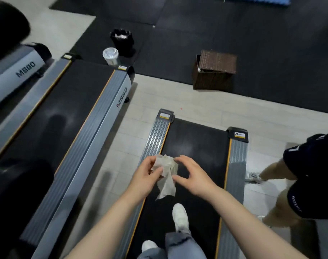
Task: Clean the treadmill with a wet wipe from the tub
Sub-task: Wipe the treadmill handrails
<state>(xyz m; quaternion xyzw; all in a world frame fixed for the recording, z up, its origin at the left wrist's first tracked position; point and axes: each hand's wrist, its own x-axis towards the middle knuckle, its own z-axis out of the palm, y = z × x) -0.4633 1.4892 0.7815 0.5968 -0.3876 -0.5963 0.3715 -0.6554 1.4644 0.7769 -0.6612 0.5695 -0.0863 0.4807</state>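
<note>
Both hands meet at the wet wipe (166, 171): left hand (147, 176) grips it

- You're in a gym — you stand on the belt of a treadmill (195, 146), with two more treadmills (69, 109) lined up just beside it on your left.
- Dark rubber floor mats (253, 34) cover the ground past the pale tiled floor (196, 101).
- A wicker basket (214, 71), a small bin (123, 42) and a white tub (110, 56) sit on the mats.
</note>
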